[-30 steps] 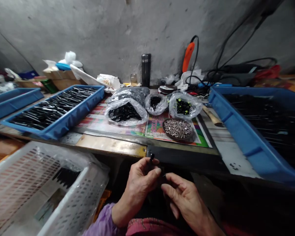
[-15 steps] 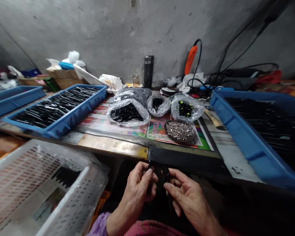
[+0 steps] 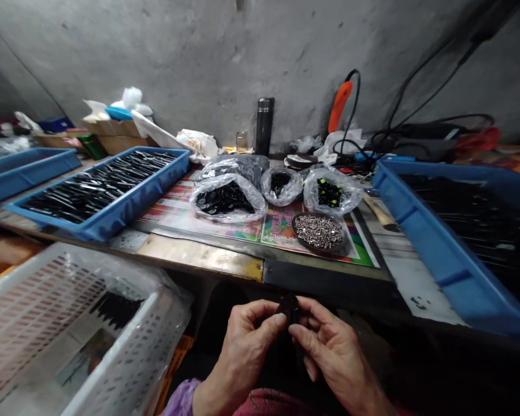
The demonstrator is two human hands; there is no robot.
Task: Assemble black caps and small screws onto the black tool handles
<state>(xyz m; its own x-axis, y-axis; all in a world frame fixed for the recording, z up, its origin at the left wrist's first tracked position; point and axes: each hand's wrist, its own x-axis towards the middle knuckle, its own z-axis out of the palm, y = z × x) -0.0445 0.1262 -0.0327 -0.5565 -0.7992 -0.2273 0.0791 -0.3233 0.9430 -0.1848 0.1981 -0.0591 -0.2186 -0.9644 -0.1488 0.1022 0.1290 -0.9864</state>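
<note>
My left hand and my right hand meet low in front of the bench edge, fingers closed. Between their fingertips is a small dark part with a rounded top; its exact kind is too dark to make out. Both thumbs press on it from the near side. Beyond the hands, on a printed sheet, a round dish holds many small silvery screws or rivets. Behind it stand opened plastic bags: one of black flat pieces, one of small dark parts, one of black and yellow-green parts.
Blue trays of long black pieces flank the bench, one at the left and one at the right. A white plastic basket stands low at my left. A black flask and an orange-handled tool are by the wall.
My left hand has moved right to meet my right hand. The dark pieces, held apart before, are now together between the fingertips. The view has shifted slightly.
</note>
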